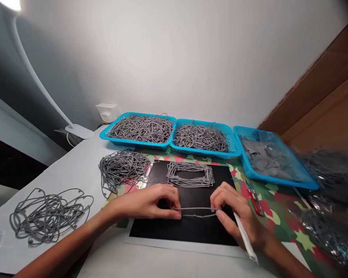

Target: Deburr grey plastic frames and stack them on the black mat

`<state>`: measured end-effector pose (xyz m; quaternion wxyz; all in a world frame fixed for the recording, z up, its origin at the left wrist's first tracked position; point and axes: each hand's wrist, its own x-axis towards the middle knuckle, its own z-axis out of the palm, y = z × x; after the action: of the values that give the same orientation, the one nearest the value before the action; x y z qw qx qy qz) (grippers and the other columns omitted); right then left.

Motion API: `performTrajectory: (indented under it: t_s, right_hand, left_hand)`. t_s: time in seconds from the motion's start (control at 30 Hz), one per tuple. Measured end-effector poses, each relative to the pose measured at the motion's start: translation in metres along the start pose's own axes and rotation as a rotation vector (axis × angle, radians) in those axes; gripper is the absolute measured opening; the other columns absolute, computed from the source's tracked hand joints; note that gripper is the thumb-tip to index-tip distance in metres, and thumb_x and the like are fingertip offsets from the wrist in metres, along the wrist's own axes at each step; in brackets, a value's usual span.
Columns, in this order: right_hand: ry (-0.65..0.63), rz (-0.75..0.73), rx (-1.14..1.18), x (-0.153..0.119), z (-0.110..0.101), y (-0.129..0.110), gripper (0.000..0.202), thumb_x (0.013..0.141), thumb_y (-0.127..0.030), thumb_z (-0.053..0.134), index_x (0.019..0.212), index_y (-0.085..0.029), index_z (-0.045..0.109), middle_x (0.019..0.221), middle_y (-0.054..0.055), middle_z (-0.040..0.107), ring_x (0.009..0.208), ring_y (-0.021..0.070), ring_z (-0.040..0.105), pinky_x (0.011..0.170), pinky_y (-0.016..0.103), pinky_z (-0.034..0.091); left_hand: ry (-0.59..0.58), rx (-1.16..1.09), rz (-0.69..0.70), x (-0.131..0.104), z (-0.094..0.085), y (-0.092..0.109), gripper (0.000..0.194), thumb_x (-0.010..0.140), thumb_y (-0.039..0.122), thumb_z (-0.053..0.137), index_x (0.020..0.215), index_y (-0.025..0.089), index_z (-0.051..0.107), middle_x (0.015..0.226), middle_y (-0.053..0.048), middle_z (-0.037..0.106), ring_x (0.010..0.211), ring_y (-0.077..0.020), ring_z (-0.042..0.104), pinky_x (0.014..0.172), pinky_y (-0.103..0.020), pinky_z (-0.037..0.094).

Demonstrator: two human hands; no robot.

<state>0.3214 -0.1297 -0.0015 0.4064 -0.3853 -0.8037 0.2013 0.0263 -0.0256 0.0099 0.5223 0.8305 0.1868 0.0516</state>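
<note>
My left hand point(162, 201) and my right hand point(234, 210) pinch the two ends of one thin grey rubber-like loop point(197, 209), stretched between them into a narrow rectangle. It is held above a black mat point(185, 231). A white stick-like tool point(246, 240) lies across my right palm and sticks out toward me; its tip is not clear. Just beyond my hands, a stack of similar grey loops point(190, 185) forms a neat rectangle on the mat. Left of the mat lies a tangled heap of grey loops point(123, 170).
Two blue baskets point(139, 144) point(203, 153) full of grey loops stand along the wall. A third blue basket point(281, 178) holds clear bags. Looser loops point(50, 216) lie on the left. Red-handled snips point(255, 199) rest at right, near plastic bags point(327, 231). A white lamp point(37, 77) arches at left.
</note>
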Motion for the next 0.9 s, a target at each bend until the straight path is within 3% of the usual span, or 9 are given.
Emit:
performTrajectory:
  t_s: [0.17,0.33,0.5,0.7,0.9]
  right_hand:
    - [0.040,0.013,-0.002,-0.001,-0.006,0.002,0.015,0.100,-0.017,0.053,0.089,-0.026,0.048,0.089,0.002,0.059,0.079,0.0206,0.059,0.069,0.034,0.048]
    - [-0.003,0.019,-0.023,-0.002,-0.009,0.007,0.021,0.103,-0.018,0.052,0.085,-0.026,0.044,0.078,-0.001,0.054,0.072,0.0198,0.055,0.071,0.037,0.047]
    - [-0.060,-0.010,-0.285,-0.001,-0.002,0.016,0.021,0.096,-0.008,0.057,0.087,-0.025,0.050,0.092,0.004,0.064,0.083,0.0219,0.057,0.073,0.036,0.047]
    - [-0.085,-0.005,-0.491,-0.001,0.004,0.030,0.023,0.112,-0.013,0.048,0.096,-0.024,0.060,0.092,0.005,0.067,0.083,0.0233,0.057,0.072,0.038,0.046]
    - [-0.041,0.007,-0.562,-0.001,0.001,0.035,0.022,0.113,-0.021,0.056,0.093,-0.025,0.061,0.093,0.005,0.073,0.084,0.0239,0.060,0.072,0.038,0.046]
  left_hand:
    - [0.035,0.033,-0.081,-0.004,-0.005,0.003,0.024,0.109,0.045,0.071,0.105,0.022,0.078,0.112,-0.005,0.075,0.105,-0.0221,0.070,0.091,-0.029,0.051]
    - [0.029,-0.040,-0.192,-0.008,-0.010,0.007,0.033,0.107,0.052,0.070,0.100,0.020,0.076,0.098,-0.003,0.078,0.087,-0.0194,0.070,0.075,-0.027,0.049]
    - [0.034,-0.229,-0.268,-0.009,-0.011,0.002,0.041,0.104,0.061,0.072,0.099,0.020,0.073,0.082,-0.004,0.079,0.080,-0.0214,0.079,0.075,-0.030,0.059]
    - [0.100,-0.413,-0.368,-0.006,-0.006,-0.010,0.055,0.094,0.071,0.078,0.094,0.017,0.067,0.088,-0.005,0.079,0.069,-0.0217,0.082,0.062,-0.029,0.063]
    - [0.087,-0.372,-0.352,-0.007,-0.009,-0.014,0.055,0.099,0.073,0.072,0.094,0.019,0.066,0.080,-0.005,0.081,0.066,-0.0206,0.082,0.061,-0.026,0.062]
